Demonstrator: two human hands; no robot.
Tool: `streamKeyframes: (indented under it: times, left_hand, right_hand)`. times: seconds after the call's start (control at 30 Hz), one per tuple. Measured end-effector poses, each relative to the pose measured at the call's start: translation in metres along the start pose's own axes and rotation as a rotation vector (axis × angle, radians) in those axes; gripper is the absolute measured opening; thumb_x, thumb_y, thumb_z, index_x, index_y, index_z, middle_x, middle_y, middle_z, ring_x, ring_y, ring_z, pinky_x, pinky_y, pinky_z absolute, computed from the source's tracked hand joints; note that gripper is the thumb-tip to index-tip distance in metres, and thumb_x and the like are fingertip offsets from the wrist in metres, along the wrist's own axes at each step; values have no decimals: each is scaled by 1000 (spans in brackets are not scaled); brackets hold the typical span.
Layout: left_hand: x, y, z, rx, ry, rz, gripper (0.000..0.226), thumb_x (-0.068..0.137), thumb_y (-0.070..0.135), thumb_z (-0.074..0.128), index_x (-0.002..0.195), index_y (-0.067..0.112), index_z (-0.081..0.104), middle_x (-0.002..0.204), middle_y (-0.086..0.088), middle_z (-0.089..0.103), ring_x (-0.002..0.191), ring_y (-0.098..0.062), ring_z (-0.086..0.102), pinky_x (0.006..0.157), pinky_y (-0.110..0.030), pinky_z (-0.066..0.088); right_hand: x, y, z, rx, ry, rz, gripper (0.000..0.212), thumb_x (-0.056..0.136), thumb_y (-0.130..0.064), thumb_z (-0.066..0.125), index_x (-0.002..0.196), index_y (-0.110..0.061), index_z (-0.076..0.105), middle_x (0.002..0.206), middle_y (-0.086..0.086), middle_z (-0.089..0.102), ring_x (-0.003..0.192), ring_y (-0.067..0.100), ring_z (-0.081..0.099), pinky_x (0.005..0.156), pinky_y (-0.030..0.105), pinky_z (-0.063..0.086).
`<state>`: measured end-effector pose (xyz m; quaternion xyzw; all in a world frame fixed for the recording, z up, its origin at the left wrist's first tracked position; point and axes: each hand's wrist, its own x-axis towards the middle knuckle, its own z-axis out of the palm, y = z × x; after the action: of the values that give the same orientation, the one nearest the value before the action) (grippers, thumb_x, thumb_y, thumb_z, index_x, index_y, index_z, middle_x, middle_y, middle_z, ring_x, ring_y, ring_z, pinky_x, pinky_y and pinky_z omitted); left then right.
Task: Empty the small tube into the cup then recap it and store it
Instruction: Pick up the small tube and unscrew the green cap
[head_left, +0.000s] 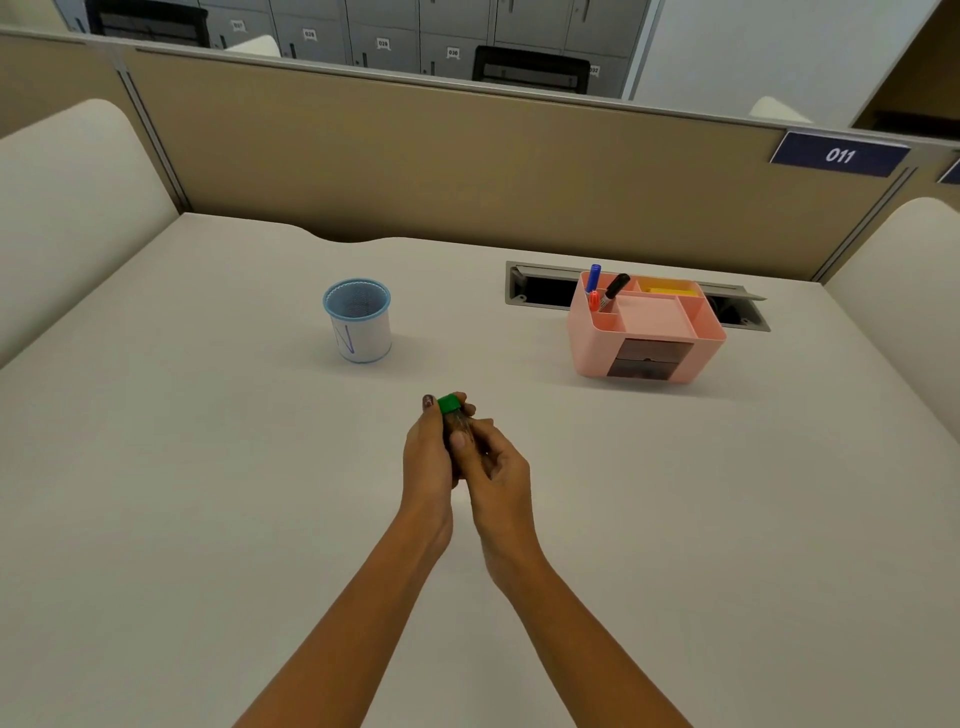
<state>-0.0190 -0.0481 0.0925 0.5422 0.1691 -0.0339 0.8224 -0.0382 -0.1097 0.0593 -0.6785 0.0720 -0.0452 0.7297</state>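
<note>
Both hands meet over the middle of the desk (208, 519), pressed close together around one small tube (460, 428). Its body is clear with dark content and is mostly hidden between the fingers, and its green cap (449, 403) points to the far side. On the tube's left side the left hand (428, 457) wraps the body, with a fingertip reaching up beside the cap. From the right side the right hand (501, 480) closes on the lower part of the tube, its thumb lying across the body. I cannot tell if the cap is tight or loose. One cup (358, 319), white with a blue rim and a blue mark on its wall, stands upright farther away and to the left, well apart from the hands. One pink organizer (644, 332) stands far to the right; it holds three pens in its left compartment: one blue pen (594, 278), one black pen (615, 288) and one red pen (594, 301). Nothing lies on the desk between the hands and the cup.
</note>
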Motion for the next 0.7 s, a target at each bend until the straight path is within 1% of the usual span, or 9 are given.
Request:
streamKeyframes:
  times: [0.07,0.1,0.17,0.23,0.33,0.5,0.7]
  left_hand:
    - [-1,5,1,-28,-7,7,39,97,41,34,97,22,67,103,-7,71,99,-23,66,87,-38,50]
    - [-1,7,1,-39,-12,15,39,97,40,34,95,22,68,100,-6,72,99,-24,66,90,-41,49]
    - [1,9,1,-46,-19,37,39,97,38,33,91,24,69,87,1,74,95,-21,67,93,-43,49]
    - [2,12,1,-57,-28,59,39,98,36,33,90,24,69,81,6,75,92,-19,68,93,-43,49]
    - [2,15,2,-72,-31,76,38,98,36,33,92,23,69,86,4,73,92,-19,68,91,-41,51]
    - [5,21,4,-123,-35,55,40,98,36,32,94,18,67,89,0,71,93,-21,67,89,-40,53]
    - [9,28,5,-256,-62,-19,42,99,38,30,98,13,64,95,-5,68,97,-24,66,90,-41,52]
  right_hand:
    - [1,-3,0,24,4,2,23,95,-24,60,118,-21,65,107,-5,72,101,6,67,87,20,56]
    - [2,-4,1,31,5,1,24,95,-23,60,118,-22,64,109,-5,71,102,5,67,87,18,55]
    - [3,-6,2,34,3,-6,22,94,-21,62,116,-24,63,110,-5,70,102,4,66,86,16,55]
    - [3,-9,4,40,-3,-24,21,93,-18,63,111,-29,62,109,-6,70,101,3,66,86,15,55]
    - [3,-13,5,73,-10,-54,26,91,-14,65,105,-36,60,106,-10,70,101,4,66,84,15,55]
    - [3,-15,5,119,-21,-74,32,88,-9,68,106,-34,60,106,-11,70,105,7,66,87,17,54]
    - [7,-18,4,144,-18,-52,33,86,-6,70,111,-25,61,111,-2,69,105,8,65,86,15,54]
